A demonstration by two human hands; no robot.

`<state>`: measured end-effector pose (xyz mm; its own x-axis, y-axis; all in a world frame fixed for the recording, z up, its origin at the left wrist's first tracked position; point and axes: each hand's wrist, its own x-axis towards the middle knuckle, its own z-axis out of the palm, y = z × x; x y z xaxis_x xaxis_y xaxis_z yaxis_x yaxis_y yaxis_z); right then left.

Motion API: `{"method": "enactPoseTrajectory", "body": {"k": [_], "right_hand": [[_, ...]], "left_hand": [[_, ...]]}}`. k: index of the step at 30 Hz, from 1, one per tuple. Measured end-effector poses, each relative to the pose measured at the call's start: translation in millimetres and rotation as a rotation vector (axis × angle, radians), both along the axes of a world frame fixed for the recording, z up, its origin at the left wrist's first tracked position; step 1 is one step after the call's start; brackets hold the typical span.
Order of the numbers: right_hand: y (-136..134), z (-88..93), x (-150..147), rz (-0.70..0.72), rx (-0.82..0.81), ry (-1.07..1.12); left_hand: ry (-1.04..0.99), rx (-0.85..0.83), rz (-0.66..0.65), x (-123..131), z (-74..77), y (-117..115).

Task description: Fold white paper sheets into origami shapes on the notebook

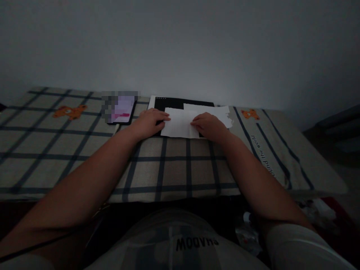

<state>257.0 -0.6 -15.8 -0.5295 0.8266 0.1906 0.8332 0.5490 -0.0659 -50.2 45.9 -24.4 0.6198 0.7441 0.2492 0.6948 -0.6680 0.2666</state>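
Note:
A white sheet of paper (180,122) lies over a black board or notebook cover (174,103), with faint crease lines near its right side. My left hand (150,122) rests at the sheet's left edge, its fingers stretched over the paper and the thumb apart below them. At the right edge, my right hand (209,125) has its fingertips pressed together on the paper. Behind that hand lies a second white piece of paper (216,111) with a ragged, torn right end. The undersides of both hands are hidden.
A phone (123,108) with a lit, partly blurred screen lies left of the board, a pale cable (116,128) at its lower end. The checked tablecloth (174,165) has orange bear prints. A grey wall (180,48) stands behind. Below right is a plastic bottle (247,228).

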Motion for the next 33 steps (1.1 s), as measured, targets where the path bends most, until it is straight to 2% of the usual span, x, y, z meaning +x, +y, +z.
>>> {"method": "enactPoseTrajectory", "body": {"k": [4, 8, 12, 18, 33], "right_hand": [[-7.2, 8.0, -0.3, 0.007, -0.036, 0.024], [-16.5, 16.0, -2.7, -0.005, -0.053, -0.013], [-21.8, 20.8, -4.0, 0.005, -0.049, -0.095], [-21.0, 19.2, -1.4, 0.041, -0.063, -0.092], [-20.3, 19.7, 2.0, 0.031, -0.105, -0.089]], "left_hand": [[-0.030, 0.049, -0.071, 3.9, 6.2, -5.7], [-0.024, -0.015, -0.200, 8.8, 7.3, -11.7], [0.028, -0.082, -0.187, 10.7, 9.8, -17.4], [0.112, -0.060, -0.185, 13.4, 14.0, -22.6], [-0.086, -0.056, -0.293, 10.5, 14.3, -21.4]]}}
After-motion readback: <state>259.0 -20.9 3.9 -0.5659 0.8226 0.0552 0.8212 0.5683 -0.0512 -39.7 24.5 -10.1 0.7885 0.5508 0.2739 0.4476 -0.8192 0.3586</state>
